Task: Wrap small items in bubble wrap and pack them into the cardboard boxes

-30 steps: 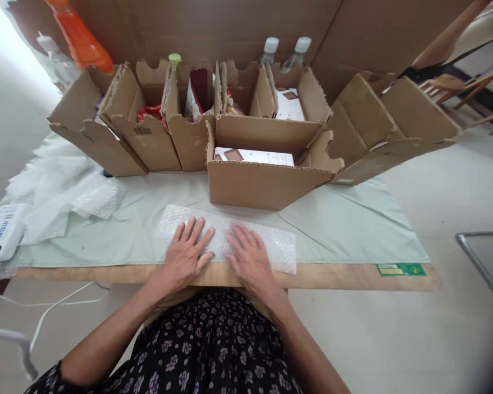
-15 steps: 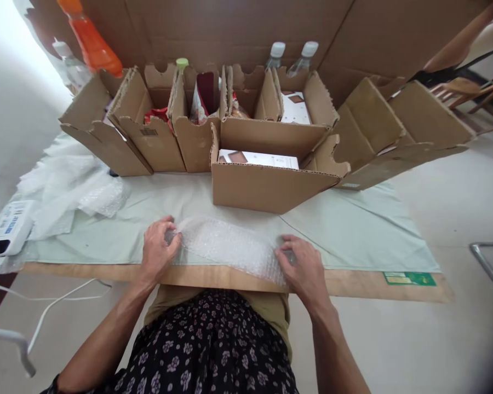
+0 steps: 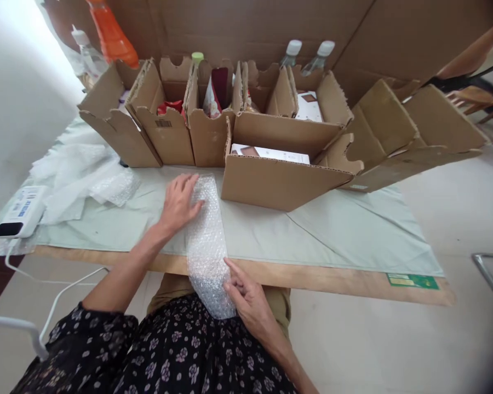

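A table [image 3: 353, 235] covered with pale green cloth is bordered at the front by a bare wooden edge [image 3: 312, 282]. Along its back, open cardboard boxes [image 3: 208, 139] are lined up, and before them a front box [image 3: 279, 183] is set crosswise, with a white carton [image 3: 279, 155] held inside. At the left, a pile of bubble wrap [image 3: 78, 175] is heaped on the cloth.

A long bubble wrap strip [image 3: 207, 230] is laid lengthwise between the two hands, beside the left end of the front box; its near end is hung over the wooden edge and seen against the dark flowered clothing [image 3: 181, 350]. Whether it is folded cannot be told.

The far end is covered by the left hand [image 3: 178, 202], laid with fingers loosely spread and thumb held apart. The right hand [image 3: 251, 303] is placed at the right margin of the overhanging part, index finger extended; whether the margin is pinched or merely touched cannot be told.

The step in hand is judged to be the straightening or positioning of the strip. For the next move, a steady far end and a well-controlled loose near end seem to be called for.
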A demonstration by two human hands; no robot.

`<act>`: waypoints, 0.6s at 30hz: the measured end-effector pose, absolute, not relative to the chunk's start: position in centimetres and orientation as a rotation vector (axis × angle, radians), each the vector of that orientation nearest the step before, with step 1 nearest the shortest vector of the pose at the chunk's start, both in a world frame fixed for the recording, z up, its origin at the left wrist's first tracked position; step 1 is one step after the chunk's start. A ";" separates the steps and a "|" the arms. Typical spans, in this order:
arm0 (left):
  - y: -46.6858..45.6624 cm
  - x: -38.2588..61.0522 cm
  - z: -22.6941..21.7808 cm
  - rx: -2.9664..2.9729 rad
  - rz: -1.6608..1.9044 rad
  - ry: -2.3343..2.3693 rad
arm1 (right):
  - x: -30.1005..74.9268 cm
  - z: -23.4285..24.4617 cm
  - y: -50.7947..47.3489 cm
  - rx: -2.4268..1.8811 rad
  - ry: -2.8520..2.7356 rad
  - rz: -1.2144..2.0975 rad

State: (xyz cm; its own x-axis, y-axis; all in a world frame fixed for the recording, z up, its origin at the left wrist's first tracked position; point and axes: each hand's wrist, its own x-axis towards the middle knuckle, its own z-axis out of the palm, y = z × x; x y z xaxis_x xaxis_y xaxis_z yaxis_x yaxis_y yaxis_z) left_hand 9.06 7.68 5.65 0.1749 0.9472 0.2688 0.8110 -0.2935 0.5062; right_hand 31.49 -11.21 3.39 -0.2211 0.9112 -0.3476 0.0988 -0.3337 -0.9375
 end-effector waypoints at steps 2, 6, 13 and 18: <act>3.4 7.8 5.7 2.128 0.821 1.371 | 31.8 3.8 -11.3 -1.356 -1.169 1.720; -4.4 4.6 5.4 1.591 0.720 0.882 | 31.0 4.7 -10.2 -1.200 -0.677 1.884; -5.3 6.7 3.3 1.396 0.826 1.422 | 28.9 4.9 -6.2 -1.012 -0.551 1.915; -4.0 8.5 3.0 1.756 0.762 1.698 | 30.6 4.6 -6.9 -1.251 -1.199 1.542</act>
State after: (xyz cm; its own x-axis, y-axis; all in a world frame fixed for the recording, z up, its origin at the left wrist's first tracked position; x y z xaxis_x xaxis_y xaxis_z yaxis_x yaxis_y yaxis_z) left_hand 8.46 -4.00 3.01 0.0293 0.9995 0.0099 0.6716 -0.0270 0.7404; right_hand 30.59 -6.88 4.63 -0.1921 0.9554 -0.2242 -0.0183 -0.2318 -0.9726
